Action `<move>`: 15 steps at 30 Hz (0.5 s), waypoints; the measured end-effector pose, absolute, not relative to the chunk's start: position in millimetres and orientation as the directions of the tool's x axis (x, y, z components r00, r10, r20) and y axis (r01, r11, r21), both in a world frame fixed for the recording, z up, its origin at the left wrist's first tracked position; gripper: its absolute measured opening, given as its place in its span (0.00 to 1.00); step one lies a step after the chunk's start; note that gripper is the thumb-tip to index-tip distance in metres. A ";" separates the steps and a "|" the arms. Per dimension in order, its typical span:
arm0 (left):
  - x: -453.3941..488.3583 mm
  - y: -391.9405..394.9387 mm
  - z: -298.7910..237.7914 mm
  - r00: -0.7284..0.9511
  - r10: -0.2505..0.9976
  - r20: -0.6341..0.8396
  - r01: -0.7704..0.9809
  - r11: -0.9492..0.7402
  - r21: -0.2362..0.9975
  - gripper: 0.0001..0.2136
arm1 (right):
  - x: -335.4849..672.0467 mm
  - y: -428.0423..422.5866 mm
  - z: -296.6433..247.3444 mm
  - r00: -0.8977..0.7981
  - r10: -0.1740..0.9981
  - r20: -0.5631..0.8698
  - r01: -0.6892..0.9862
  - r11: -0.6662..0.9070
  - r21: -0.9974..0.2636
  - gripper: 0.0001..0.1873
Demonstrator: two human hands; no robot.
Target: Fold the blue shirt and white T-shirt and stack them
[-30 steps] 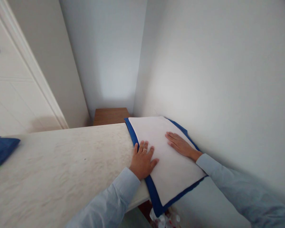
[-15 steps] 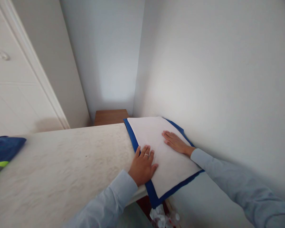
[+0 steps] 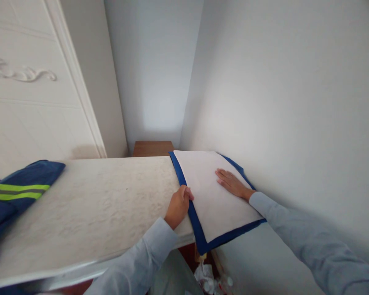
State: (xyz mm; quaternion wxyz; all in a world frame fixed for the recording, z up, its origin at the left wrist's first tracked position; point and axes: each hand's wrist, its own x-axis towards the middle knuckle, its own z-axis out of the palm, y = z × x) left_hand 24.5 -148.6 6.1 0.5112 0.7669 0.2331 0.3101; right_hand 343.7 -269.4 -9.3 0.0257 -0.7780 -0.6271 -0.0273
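A white cushion with a blue border [image 3: 210, 192] lies at the right end of a cream mattress-like surface [image 3: 104, 192], pushed against the right wall. My left hand [image 3: 178, 205] is at the cushion's left blue edge, its fingers curled in against that edge. My right hand [image 3: 232, 183] lies flat and open on the white top of the cushion, close to the wall. Both arms wear pale blue sleeves.
A dark blue garment with yellow-green reflective stripes [image 3: 17, 192] lies at the left end of the surface. A white panelled wardrobe [image 3: 33, 90] stands at the left. A brown wooden stand [image 3: 153, 148] sits in the far corner. Crumpled white and red litter [image 3: 210, 276] lies below.
My left hand has slid off the cushion's top to its left edge and curled its fingers. The view has shifted right, showing more of the blue garment. My right hand stays flat.
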 end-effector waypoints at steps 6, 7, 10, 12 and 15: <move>-2.3 -92.4 11.9 0.720 0.693 -0.032 -0.041 0.088 0.995 0.10 | 335.5 -268.9 -2.4 0.231 0.971 0.061 0.973 -0.232 0.014 0.34; -10.6 -82.5 13.4 0.729 0.683 -0.048 -0.065 0.138 0.988 0.10 | 332.2 -266.8 0.5 0.237 0.970 0.063 0.971 -0.238 0.019 0.33; -34.8 -54.8 17.7 0.746 0.660 -0.083 -0.149 0.288 0.946 0.13 | 312.2 -252.2 12.4 0.215 0.968 0.127 0.976 -0.217 -0.004 0.29; -47.2 -39.2 19.4 0.750 0.648 -0.130 -0.188 0.397 0.898 0.12 | 287.0 -234.8 22.3 0.160 0.962 0.219 0.986 -0.147 -0.077 0.26; -58.7 -22.2 19.4 0.785 0.591 -0.187 -0.229 0.556 0.799 0.10 | 231.9 -198.4 36.9 0.075 0.929 0.362 0.960 0.032 -0.279 0.23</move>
